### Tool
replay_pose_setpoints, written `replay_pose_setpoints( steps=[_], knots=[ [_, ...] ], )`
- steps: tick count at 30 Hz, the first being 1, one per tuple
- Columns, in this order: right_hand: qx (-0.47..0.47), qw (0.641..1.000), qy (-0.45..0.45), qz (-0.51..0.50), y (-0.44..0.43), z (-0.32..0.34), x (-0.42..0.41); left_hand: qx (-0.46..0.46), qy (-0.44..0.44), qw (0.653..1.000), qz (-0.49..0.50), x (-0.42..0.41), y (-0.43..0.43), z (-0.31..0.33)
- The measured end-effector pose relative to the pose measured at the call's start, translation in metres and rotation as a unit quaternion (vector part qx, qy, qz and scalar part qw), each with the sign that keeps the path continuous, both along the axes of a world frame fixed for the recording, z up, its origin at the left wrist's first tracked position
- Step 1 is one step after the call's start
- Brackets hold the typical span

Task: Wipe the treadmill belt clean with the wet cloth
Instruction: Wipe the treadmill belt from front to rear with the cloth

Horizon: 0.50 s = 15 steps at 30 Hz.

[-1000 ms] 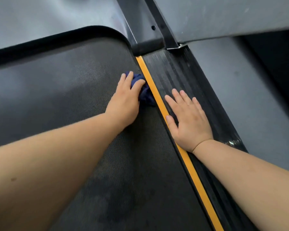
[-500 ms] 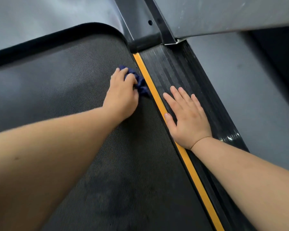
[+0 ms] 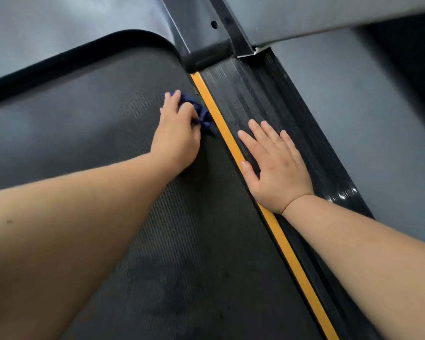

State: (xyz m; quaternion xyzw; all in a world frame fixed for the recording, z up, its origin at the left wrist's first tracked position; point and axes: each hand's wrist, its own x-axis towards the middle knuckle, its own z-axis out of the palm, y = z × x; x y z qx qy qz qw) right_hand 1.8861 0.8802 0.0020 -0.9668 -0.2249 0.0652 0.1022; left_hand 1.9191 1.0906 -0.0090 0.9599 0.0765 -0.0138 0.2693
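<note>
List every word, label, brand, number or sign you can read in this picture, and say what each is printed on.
None: no word, number or sign shows on the treadmill belt, the orange strip, the side rail or the cloth that the left hand grips.

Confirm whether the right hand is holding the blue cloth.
No, the right hand lies flat and empty on the side rail; the left hand grips the cloth.
</note>
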Motion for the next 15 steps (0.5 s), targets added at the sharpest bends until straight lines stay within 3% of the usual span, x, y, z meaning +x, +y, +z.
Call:
replay_pose_setpoints(
  steps=[1,3,6,9,11,13,15],
  knots=[
    [0.0,1.0,0.0,0.003,0.0,0.0,0.0,0.0,-0.005,1.0,0.027,-0.002,-0.007,0.0],
    [-0.005,1.0,-0.001,0.002,0.0,0.0,0.0,-0.014,-0.033,0.999,-0.009,-0.027,-0.023,-0.004],
    [-0.004,1.0,0.001,0.004,0.0,0.001,0.0,-0.071,-0.019,0.98,-0.187,-0.09,-0.042,-0.003],
    [-0.01,1.0,0.001,-0.001,0.001,0.003,0.0,-0.063,0.005,0.948,-0.313,-0.091,-0.023,-0.004],
    [-0.01,1.0,0.002,-0.001,0.002,0.003,0.0,-0.045,-0.01,0.965,-0.258,-0.059,-0.009,-0.005],
    [-0.007,1.0,-0.003,-0.001,0.001,0.002,-0.001,-0.027,-0.027,0.994,-0.104,-0.025,-0.007,-0.005],
    [-0.004,1.0,-0.004,0.002,0.0,0.0,0.001,-0.022,-0.028,0.999,-0.018,-0.021,-0.022,-0.005]
  ],
)
